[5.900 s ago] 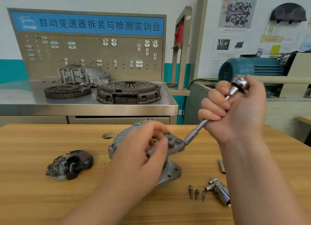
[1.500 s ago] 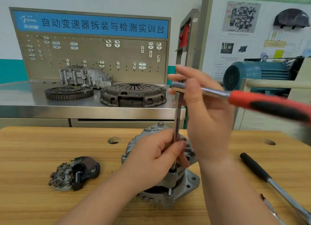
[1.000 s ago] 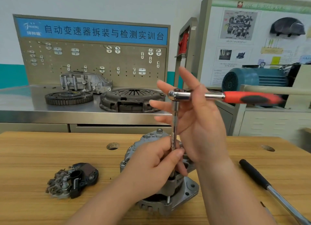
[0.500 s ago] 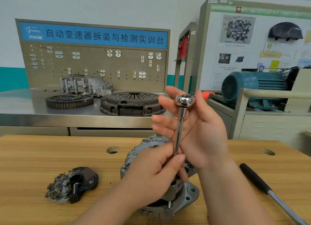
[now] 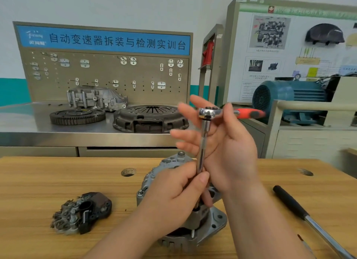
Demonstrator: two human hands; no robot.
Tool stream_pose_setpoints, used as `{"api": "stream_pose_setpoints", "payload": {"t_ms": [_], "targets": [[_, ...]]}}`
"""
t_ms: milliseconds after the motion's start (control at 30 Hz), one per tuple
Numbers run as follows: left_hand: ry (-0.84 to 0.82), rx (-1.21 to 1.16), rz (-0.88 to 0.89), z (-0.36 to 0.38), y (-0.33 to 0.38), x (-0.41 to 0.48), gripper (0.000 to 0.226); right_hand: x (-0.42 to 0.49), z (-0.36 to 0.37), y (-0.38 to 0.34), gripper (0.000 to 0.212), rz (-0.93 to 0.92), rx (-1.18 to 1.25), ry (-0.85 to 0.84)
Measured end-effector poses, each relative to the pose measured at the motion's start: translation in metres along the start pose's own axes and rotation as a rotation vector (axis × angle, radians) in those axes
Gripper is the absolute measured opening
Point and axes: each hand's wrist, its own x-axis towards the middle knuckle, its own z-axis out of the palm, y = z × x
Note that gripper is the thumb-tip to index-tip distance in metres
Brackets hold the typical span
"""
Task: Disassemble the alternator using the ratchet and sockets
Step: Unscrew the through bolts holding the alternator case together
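Near edge, alternator (image 5: 206,226): stands on its flange on the wooden surface (image 5: 48,185) at 6 o'clock of the view, bolt side up, probably so that a tool can drop straight down onto a fastener.
left hand (image 5: 173,198): on top of the alternator, fingers curled round the lower end of the extension bar (image 5: 201,154) with the thumb pressed to it. I judge it is steadying the socket on its bolt; the socket itself is hidden under the fingers.
right hand (image 5: 229,154): at 1 o'clock of the left hand, fingers straight and spread, palm against the bar and thumb beside the tool's head. This looks like a light guiding touch, not a hard pull.
ratchet (image 5: 208,112): its head caps the upright bar at 12 o'clock above the alternator, and the red handle points to 3 o'clock.
dark part (image 5: 83,214): at 9 o'clock of the alternator, well apart, seemingly taken off it.
black-handled bar (image 5: 289,202): at 3 o'clock, clear of both hands.
clutch cover (image 5: 150,119): far, at 12 o'clock on the steel bench (image 5: 29,123).
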Motion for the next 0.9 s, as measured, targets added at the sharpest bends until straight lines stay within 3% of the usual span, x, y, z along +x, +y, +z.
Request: {"api": "stream_pose_setpoints", "payload": {"t_ms": [67,167,300,367,433,500,600,667,800,900], "targets": [[-0.003,0.028,0.001,0.000,0.001,0.001,0.031,0.000,-0.003,-0.003,0.053,0.099,0.067,-0.045],[0.008,0.001,-0.058,0.000,0.002,-0.001,0.019,-0.002,-0.002,0.001,0.046,-0.040,-0.087,-0.001],[0.049,-0.017,-0.098,0.004,0.008,0.004,0.015,-0.006,-0.001,-0.006,0.031,-0.687,-0.884,0.070],[0.120,-0.082,-0.102,0.007,0.008,0.009,0.023,-0.008,-0.002,-0.007,0.033,-0.865,-1.175,0.046],[0.088,-0.027,-0.074,0.005,0.006,0.009,0.025,-0.008,0.002,-0.002,0.031,-0.727,-1.023,0.120],[0.028,0.019,-0.047,0.003,0.004,0.003,0.025,-0.007,0.008,0.001,0.023,-0.494,-0.640,0.139],[0.023,0.023,-0.017,0.001,0.003,0.000,0.032,-0.002,0.007,0.000,0.042,-0.116,-0.145,0.082],[0.018,0.058,0.002,0.001,0.002,0.001,0.033,0.000,0.003,-0.004,0.050,0.047,0.012,0.029],[0.015,0.037,-0.019,0.001,0.000,0.000,0.028,-0.002,0.000,-0.001,0.038,-0.016,-0.058,0.045],[0.034,0.023,-0.038,0.003,0.000,0.000,0.026,-0.006,0.003,-0.003,0.023,-0.361,-0.440,0.095]]}}
